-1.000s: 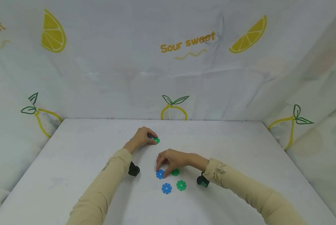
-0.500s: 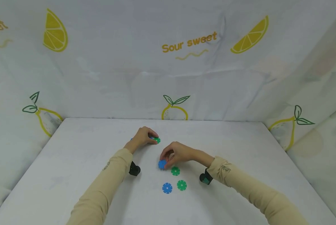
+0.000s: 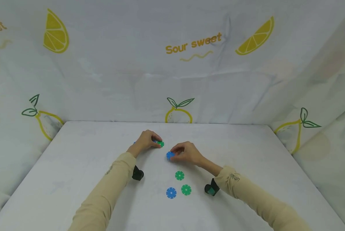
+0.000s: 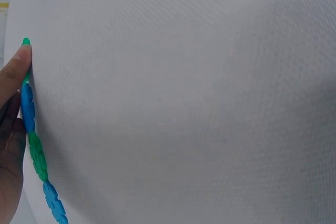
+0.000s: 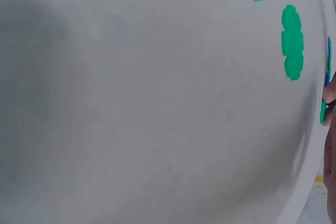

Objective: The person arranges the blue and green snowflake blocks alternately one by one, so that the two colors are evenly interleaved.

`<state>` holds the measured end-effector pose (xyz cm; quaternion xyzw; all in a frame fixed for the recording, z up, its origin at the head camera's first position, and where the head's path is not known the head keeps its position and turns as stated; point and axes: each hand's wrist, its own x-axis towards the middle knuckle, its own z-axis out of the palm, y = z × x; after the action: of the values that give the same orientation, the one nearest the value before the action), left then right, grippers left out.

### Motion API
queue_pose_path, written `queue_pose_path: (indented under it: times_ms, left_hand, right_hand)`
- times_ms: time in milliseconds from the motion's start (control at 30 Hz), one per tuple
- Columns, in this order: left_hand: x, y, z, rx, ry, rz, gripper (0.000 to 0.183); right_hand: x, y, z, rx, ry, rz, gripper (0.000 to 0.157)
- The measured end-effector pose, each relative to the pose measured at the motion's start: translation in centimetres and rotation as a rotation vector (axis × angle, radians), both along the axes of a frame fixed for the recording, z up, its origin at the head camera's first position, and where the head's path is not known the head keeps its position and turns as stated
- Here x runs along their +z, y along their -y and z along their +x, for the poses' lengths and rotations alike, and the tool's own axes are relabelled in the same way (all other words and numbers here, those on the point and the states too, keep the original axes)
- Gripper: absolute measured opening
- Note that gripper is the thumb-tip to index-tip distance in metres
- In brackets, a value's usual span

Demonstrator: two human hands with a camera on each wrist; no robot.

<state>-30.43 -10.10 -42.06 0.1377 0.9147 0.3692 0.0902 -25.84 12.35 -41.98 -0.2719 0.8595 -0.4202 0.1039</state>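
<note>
Blue, a notched disc (image 3: pixel 169 156) is pinched in the narrow grip of the right hand (image 3: pixel 188 153), just right of and nearer than the green end disc (image 3: pixel 161 144) of a leftward-running row (image 4: pixel 28 109), which is held by the left hand (image 3: pixel 146 140)

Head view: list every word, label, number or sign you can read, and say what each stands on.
"Sour sweet": orange print, on the white lemon-patterned cloth backdrop.
"eet": same cloth, left picture edge, the word's start cut off.
"S", apparently: same cloth, right picture edge, cut off.
Dark print on the left beige fabric sleeve and right beige fabric sleeve: too small to read.
Round, notched blue and green plastic discs: no lettering visible.
</note>
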Motion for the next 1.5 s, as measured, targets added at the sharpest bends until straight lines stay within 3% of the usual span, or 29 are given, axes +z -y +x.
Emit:
queue_pose_path:
  times_ms: [167, 367, 767, 1033, 1500]
  left_hand:
    - [-0.3, 0.0, -0.1, -0.001, 0.004, -0.011, 0.023]
    - [-0.4, 0.0, -0.2, 0.000, 0.000, -0.003, 0.022]
    - [-0.6, 0.2, -0.3, -0.004, -0.005, 0.012, 0.023]
    - [-0.5, 0.1, -0.2, -0.026, -0.011, 0.032, 0.023]
    - [-0.4, 0.2, -0.2, -0.027, -0.017, 0.021, 0.024]
  right_hand:
    - [0.3, 0.3, 0.6, -0.177, -0.001, -0.032, 0.026]
    - [0.6, -0.2, 0.1, -0.279, -0.010, -0.015, 0.025]
    - [0.7, -1.1, -2.0, -0.201, -0.006, 0.084, 0.022]
    - [1.0, 0.8, -3.1, -0.332, 0.043, 0.090, 0.023]
    - [0.7, 3.0, -4.1, -0.386, 0.074, 0.119, 0.022]
